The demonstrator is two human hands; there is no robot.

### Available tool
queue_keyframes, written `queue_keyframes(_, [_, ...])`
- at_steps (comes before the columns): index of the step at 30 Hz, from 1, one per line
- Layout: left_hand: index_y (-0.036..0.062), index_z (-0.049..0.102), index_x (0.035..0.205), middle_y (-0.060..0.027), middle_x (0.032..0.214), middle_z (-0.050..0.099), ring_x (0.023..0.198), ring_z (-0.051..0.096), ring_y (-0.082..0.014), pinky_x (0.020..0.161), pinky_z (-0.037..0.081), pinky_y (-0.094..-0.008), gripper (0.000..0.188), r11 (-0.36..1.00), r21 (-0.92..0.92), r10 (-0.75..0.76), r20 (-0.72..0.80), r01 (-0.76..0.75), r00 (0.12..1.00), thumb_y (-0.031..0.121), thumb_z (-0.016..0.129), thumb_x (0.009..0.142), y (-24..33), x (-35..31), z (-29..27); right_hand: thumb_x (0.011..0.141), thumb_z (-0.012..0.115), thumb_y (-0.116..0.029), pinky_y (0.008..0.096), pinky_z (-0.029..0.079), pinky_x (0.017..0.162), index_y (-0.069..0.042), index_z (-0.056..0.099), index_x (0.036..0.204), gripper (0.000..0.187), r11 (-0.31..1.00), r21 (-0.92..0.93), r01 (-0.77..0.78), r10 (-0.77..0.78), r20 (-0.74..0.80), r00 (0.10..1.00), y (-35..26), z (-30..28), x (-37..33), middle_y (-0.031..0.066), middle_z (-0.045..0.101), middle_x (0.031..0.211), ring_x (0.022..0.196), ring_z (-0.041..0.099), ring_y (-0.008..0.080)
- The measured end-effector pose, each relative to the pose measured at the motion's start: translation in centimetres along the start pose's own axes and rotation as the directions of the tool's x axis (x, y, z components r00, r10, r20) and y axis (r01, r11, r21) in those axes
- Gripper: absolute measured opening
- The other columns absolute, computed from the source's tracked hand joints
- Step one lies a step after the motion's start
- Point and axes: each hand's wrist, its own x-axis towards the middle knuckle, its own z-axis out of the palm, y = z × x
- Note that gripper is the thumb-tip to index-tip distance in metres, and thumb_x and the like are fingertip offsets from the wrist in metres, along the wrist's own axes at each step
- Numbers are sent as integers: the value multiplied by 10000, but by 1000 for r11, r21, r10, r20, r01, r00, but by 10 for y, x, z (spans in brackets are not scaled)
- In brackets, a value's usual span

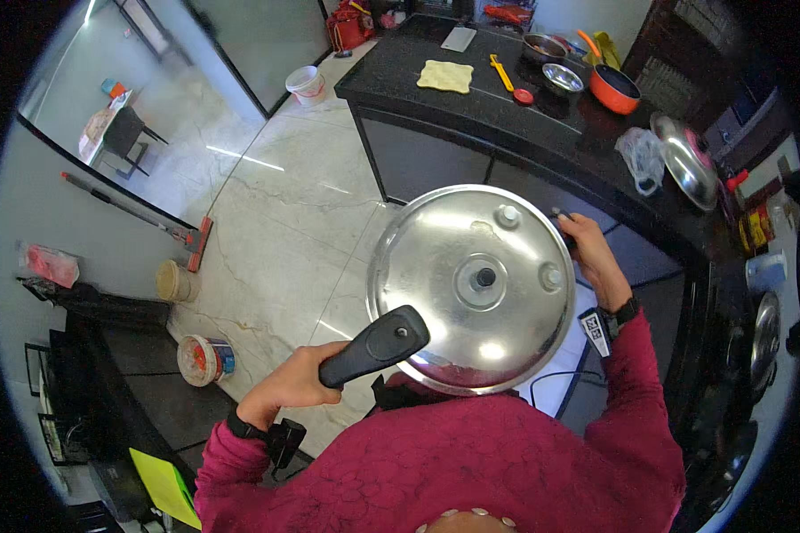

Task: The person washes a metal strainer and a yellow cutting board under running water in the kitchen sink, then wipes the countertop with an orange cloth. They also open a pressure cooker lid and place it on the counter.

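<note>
A large silver pressure cooker [436, 333] with its round lid on is held up in front of my body. The lid has a black-tipped valve at its middle and two small pale fittings near the rim. My left hand [289, 384] is closed round its long black handle, at the lower left. On the far right side, my right hand [593, 258] grips a small dark side handle, mostly hidden by the fingers. The cooker's body is hidden under the lid.
Ahead is a black counter [400, 75] with a yellow cloth [445, 76], a peeler-like yellow tool [501, 73], steel bowls [562, 78], an orange pan [613, 89] and a steel lid [687, 164]. Buckets [206, 360] and a floor squeegee [199, 244] stand at left.
</note>
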Motion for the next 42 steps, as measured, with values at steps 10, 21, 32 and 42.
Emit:
queue_keyframes(10, [6,569,1106,-43,684,546,634,500,-123,614,429,-253,523,1000,-9,27,-109,-28,994,47,618,588,14,105,-161,865,558,-268,237,359,408,-96,541,746,210,997,32,65,-67,53,996,-85,66,205,-13,508,647,510,483,86])
queue_keyframes(21, [-6,580,1020,-16,676,559,632,516,-99,602,435,-250,451,983,88,155,71,-161,985,25,620,572,83,317,-349,888,533,-242,217,432,421,-60,558,812,199,996,88,-35,53,-209,976,-150,47,356,1,537,676,492,509,90])
queue_keyframes(32, [20,583,1103,-15,691,535,624,488,-101,604,421,-240,527,967,167,161,178,-191,971,17,618,577,107,450,-400,884,544,-278,238,401,460,-79,582,899,203,983,177,-57,103,-262,960,-139,17,445,-1,586,762,632,534,83])
queue_keyframes(42, [16,519,1199,-118,841,609,757,584,-158,714,458,-269,607,935,209,192,378,-286,906,71,650,609,122,504,-436,877,549,-253,262,446,484,-66,594,885,193,985,113,-128,164,-412,896,-143,10,438,6,582,753,628,543,105])
